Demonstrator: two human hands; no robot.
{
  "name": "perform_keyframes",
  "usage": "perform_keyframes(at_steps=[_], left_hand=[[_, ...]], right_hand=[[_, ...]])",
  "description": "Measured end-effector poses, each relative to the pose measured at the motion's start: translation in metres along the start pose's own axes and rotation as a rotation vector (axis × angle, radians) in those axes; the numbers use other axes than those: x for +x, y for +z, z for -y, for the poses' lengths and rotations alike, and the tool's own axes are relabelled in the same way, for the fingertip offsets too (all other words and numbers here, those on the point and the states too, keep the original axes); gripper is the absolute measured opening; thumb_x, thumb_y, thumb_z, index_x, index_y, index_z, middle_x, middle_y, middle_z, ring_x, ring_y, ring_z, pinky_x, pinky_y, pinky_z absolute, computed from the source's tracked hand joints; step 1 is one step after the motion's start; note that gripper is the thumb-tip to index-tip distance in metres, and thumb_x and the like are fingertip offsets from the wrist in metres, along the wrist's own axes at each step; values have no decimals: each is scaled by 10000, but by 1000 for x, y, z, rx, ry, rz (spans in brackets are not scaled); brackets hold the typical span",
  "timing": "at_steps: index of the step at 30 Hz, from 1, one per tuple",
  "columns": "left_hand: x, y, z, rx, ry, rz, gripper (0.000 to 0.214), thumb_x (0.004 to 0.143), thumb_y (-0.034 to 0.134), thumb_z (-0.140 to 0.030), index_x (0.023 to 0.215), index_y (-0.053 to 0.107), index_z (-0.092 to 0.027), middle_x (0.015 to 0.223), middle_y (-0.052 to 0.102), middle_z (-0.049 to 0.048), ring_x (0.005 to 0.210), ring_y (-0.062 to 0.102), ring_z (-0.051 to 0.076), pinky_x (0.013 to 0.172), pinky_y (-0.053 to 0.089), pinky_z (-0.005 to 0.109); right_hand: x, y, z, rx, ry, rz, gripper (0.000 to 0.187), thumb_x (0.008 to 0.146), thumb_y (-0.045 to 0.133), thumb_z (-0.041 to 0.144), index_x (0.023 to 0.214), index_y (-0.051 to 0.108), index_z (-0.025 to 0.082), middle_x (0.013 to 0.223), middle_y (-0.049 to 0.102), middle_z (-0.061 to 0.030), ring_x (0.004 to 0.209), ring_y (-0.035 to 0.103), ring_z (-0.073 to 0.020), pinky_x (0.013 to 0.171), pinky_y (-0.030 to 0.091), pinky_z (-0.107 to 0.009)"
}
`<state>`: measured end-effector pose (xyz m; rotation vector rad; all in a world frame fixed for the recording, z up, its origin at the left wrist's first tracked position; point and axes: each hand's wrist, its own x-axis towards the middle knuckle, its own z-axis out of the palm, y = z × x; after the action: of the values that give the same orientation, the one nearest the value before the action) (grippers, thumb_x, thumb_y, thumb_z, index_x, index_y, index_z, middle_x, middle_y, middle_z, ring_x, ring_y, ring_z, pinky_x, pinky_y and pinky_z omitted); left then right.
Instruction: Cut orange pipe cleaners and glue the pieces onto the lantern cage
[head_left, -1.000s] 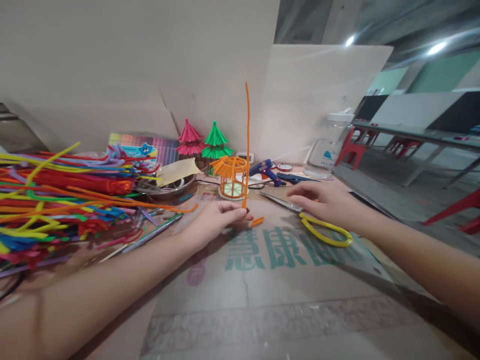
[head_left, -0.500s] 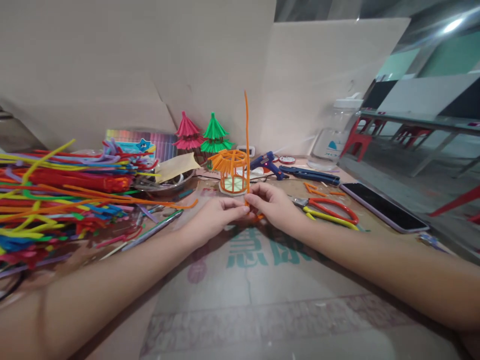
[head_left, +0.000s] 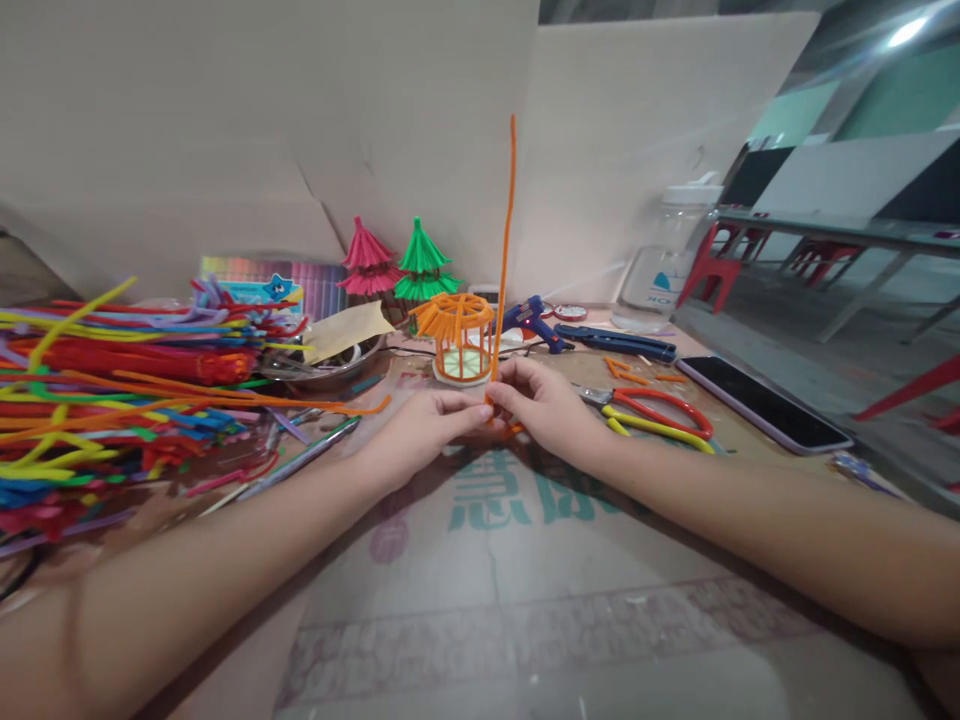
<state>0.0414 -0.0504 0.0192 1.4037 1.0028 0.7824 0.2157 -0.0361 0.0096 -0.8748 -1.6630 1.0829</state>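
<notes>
An orange pipe cleaner (head_left: 508, 220) rises nearly straight up from between my two hands, its lower end hidden by the fingers. My right hand (head_left: 536, 398) pinches it near the bottom between thumb and forefinger. Against it from the other side, my left hand (head_left: 442, 420) is closed with thumb and finger pressed together at the same low end. Just behind the hands stands a small round pavilion (head_left: 463, 340) of orange pipe cleaners, with a pale base and a roof fringe that covers only its left part.
Bundles of coloured pipe cleaners (head_left: 135, 370) fill the left side, beside a metal bowl (head_left: 330, 370). Pink (head_left: 369, 260) and green (head_left: 420, 262) trees stand behind. To the right are a glue gun (head_left: 536, 322), pliers (head_left: 652, 408), a cutter (head_left: 619, 342), a phone (head_left: 761, 402) and a bottle (head_left: 664, 260).
The upright orange pipe cleaner has tilted slightly right, and more of it shows above my hands. Both hands keep their pinch in about the same place. The whole view has shifted slightly.
</notes>
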Motion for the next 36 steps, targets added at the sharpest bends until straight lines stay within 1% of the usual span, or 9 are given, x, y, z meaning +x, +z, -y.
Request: perform_keyframes(at_steps=[4,10,17,25,29,31,33,35,36], left_hand=[[1,-1,1,12,0,4,301,772,723,-396,909,745,-130,907,758,89,823,675,181,805,471,297],[1,-2,3,-2,1,-2,324,758,732,-410,924,743,-133,915,759,96,849,684,205,834,481,331],[2,-1,3,-41,-7,9,320,754,740,-394,932,743,-128,931,761,99,834,687,195,805,484,312],[2,-2,2,25,17,13,318,786,709,-396,953,743,-128,941,758,97,837,684,198,800,479,312],[0,-1,0,84,39,0,296,809,678,-395,921,744,-130,926,758,93,825,682,199,758,480,297],[0,-1,-1,108,58,-5,276,819,667,-384,912,744,-137,912,759,84,809,680,189,739,479,283],[-1,0,0,129,64,-15,259,824,662,-376,893,742,-140,893,758,77,788,676,175,732,477,273],[-2,0,0,113,54,-26,254,819,669,-374,879,738,-137,892,759,81,788,678,172,749,484,275],[-2,1,0,92,46,-35,256,817,673,-374,880,735,-134,898,759,87,795,681,175,760,489,279]], right_hand=[[-1,0,0,1,-6,5,178,815,617,358,810,522,207,740,562,32,643,549,-121,590,471,-260],[0,0,0,20,-10,10,160,819,617,337,815,528,205,720,557,39,609,557,-118,578,470,-266],[-1,0,0,-76,-26,-51,177,816,627,342,768,523,207,674,561,43,601,546,-121,574,441,-269],[-2,0,2,-66,-23,-52,173,809,630,333,762,522,206,673,560,43,599,544,-119,568,444,-263],[-2,1,2,-73,-36,-48,149,804,628,323,781,544,201,716,587,27,655,560,-127,609,465,-268],[1,-2,4,-76,-55,-53,142,817,612,330,823,561,198,754,604,12,682,571,-133,635,477,-278],[3,-11,10,-104,-88,-46,148,831,594,333,881,569,197,796,615,2,687,572,-133,648,481,-283],[4,-27,19,-193,-114,0,152,838,580,329,911,569,196,826,623,-7,692,573,-134,655,479,-283],[2,-37,25,-276,-110,39,150,842,572,327,912,570,195,823,627,-9,700,578,-139,658,475,-283]])
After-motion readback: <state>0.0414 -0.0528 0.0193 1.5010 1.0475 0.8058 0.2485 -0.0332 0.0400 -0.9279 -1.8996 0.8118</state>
